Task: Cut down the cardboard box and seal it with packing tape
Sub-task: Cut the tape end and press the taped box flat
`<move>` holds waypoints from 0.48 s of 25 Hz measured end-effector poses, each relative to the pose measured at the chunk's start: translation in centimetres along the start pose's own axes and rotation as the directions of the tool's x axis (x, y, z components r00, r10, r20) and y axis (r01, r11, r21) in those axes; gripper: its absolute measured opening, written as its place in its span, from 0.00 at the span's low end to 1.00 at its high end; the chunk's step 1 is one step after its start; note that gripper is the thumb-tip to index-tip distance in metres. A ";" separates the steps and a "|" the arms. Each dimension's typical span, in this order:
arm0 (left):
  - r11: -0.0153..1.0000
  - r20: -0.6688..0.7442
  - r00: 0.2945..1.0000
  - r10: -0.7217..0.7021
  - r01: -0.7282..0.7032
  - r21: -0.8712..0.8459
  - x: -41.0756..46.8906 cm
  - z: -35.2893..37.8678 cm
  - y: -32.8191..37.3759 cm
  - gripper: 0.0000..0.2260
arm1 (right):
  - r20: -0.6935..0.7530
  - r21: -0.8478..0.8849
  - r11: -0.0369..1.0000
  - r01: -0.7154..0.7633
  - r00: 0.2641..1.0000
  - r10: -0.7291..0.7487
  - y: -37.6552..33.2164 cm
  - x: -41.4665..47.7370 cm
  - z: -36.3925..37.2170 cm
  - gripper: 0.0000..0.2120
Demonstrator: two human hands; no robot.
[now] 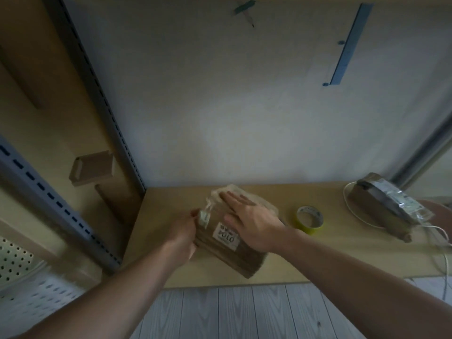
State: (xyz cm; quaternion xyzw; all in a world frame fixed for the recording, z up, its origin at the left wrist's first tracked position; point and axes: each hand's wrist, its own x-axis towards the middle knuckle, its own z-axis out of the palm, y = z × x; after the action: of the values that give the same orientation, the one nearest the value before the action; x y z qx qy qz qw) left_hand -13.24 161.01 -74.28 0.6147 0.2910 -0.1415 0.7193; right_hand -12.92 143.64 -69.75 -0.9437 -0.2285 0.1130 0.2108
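**Pressing down the closed top of the box at the sealing stage**

The cardboard box (234, 250) lies on the wooden worktop (318, 260), near its front edge and turned at an angle to it, with a white printed label (226, 236) on its upper face. The right hand (247, 216) lies flat on the far part of the top, fingers straight and spread, holding nothing. The left hand (182, 234) grips the box's left side, fingers curled round the edge beside a strip of clear tape (208, 211) that runs over the far left corner. The two hands are apart, one on each side of the label.

A yellow roll of tape (310, 220) lies flat on the worktop just right of the box, touched by neither hand. Farther right rests a wrapped parcel (389, 206) with a white cable (352, 211) looped about it. No cutter is in view.

The box looks low and closed, with tape already on it, so the cutting appears done and the sealing in hand: the right palm seems to smooth the flaps or tape while the left steadies the box. The frame is blurred, so whether every seam is covered cannot be told. The next move probably calls for freeing the right hand to take the roll, with the left keeping the flaps shut.
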 end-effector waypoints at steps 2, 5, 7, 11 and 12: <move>0.995 0.014 0.996 -0.087 0.086 0.052 0.0 -0.2 -0.9 0.23 | 0.070 -0.206 0.974 0.089 0.995 -0.076 0.2 -0.6 1.0 0.28; 0.967 0.174 0.954 -0.243 0.225 0.117 0.0 0.0 -0.7 0.31 | 0.007 -0.200 0.968 0.148 0.989 -0.150 1.6 -1.3 2.2 0.27; 0.942 0.219 0.939 -0.264 0.203 0.267 -0.4 0.5 -1.3 0.23 | -0.034 -0.112 0.994 0.013 0.999 -0.017 3.1 -1.9 3.8 0.29; 0.875 0.204 0.951 -0.234 0.115 0.470 -0.1 2.7 -3.7 0.27 | -0.109 -0.276 0.935 -0.224 0.973 0.202 4.9 -3.2 8.2 0.35; 0.849 0.217 0.955 -0.204 0.062 0.525 0.3 3.4 -3.9 0.29 | -0.111 -0.297 0.930 -0.218 0.975 0.194 5.1 -3.2 8.7 0.35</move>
State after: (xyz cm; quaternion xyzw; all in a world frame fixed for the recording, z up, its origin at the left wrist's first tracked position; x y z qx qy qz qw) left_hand -14.36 156.96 -77.29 0.7372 0.1865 -0.3444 0.5506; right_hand -16.46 141.02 -79.31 -0.9875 -0.1343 0.0600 0.0573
